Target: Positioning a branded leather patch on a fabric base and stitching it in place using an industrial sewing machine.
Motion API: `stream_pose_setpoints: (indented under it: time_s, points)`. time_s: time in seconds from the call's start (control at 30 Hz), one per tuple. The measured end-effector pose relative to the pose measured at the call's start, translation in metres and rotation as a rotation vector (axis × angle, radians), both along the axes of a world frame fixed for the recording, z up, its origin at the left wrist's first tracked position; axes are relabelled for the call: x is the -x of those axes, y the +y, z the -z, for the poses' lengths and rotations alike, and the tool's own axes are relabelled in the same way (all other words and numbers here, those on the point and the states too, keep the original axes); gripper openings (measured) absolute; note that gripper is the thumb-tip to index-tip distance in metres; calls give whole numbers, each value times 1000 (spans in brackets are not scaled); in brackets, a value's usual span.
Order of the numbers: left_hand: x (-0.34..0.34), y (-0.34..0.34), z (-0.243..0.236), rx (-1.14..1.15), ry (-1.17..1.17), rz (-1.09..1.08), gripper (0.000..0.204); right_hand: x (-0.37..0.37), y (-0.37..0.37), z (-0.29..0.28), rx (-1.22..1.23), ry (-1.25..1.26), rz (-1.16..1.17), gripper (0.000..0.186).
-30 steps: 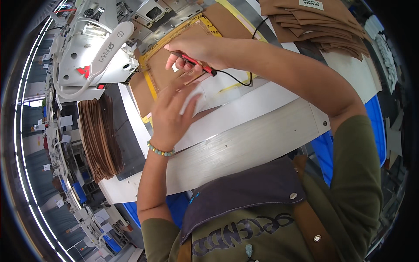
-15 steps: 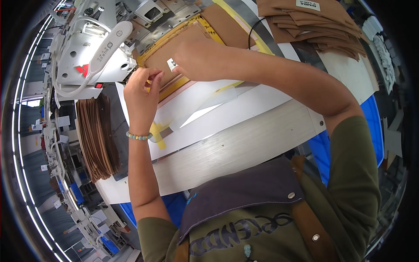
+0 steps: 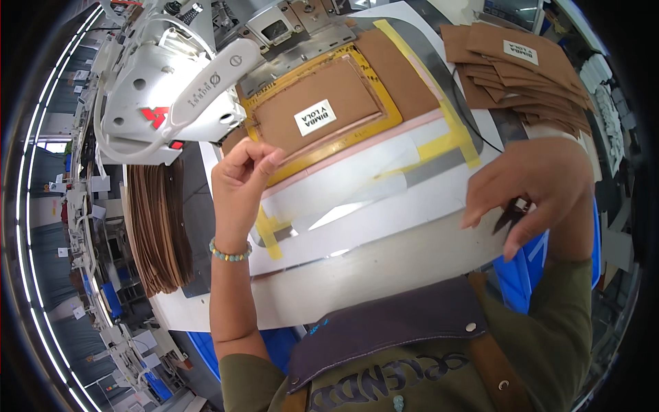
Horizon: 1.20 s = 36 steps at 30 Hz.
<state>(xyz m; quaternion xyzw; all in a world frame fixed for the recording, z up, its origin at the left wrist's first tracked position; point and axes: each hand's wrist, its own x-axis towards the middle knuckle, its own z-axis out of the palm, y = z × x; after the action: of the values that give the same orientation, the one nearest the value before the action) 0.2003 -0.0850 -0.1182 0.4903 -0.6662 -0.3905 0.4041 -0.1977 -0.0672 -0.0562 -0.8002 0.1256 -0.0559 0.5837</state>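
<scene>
My left hand (image 3: 239, 180) is pinched just off the near left corner of a yellow template frame (image 3: 333, 142); whatever lies between the fingertips is too small to make out. Inside the frame sits a brown fabric panel (image 3: 288, 117) with a white printed label (image 3: 315, 118) near its lower edge. Over the right side of the table, my right hand (image 3: 539, 182) curls round a small pair of dark thread snips (image 3: 509, 214), blades pointing down and left. The hand hides part of the snips.
A white sewing machine head (image 3: 130, 86) with a grey lamp (image 3: 216, 82) stands at the left. Brown pieces are stacked at the far right (image 3: 525, 69), and others (image 3: 154, 226) at the left. A black cable (image 3: 473, 127) crosses beside the template. Blue bins (image 3: 525, 278) show below the table edge.
My right hand has swung from the label to the right side of the table and now shows snips. The label is uncovered. My left hand stays by the frame, still pinched.
</scene>
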Motion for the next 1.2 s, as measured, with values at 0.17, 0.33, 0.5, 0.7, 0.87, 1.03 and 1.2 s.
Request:
stream_pose_setpoints:
  time_s: [0.17, 0.33, 0.5, 0.7, 0.87, 1.03, 1.2]
  points:
    - [-3, -4, -8, -82, 126, 124, 5, 29, 19, 48, 294, 211, 653, 32]
    - [-20, -32, -1, 67, 215, 381, 7, 24, 18, 87, 481, 198, 1148, 28]
    - [-18, -29, -18, -21, 189, 391, 25, 45, 1, 89, 803, 351, 1182, 24]
    - [-42, -37, 12, -114, 624, 596, 18, 35, -39, 86, 1098, 252, 1111, 16]
    - [-37, -33, 1, -109, 693, 602, 14, -4, -66, 91, 1146, 46, 1065, 25]
    - [-39, -58, 16, 20, 706, 781, 11, 0, -56, 96, 1355, 292, 1067, 26]
    - [-34, -66, 20, 42, 712, 852, 5, 54, -43, 138, 1041, 405, 1146, 21]
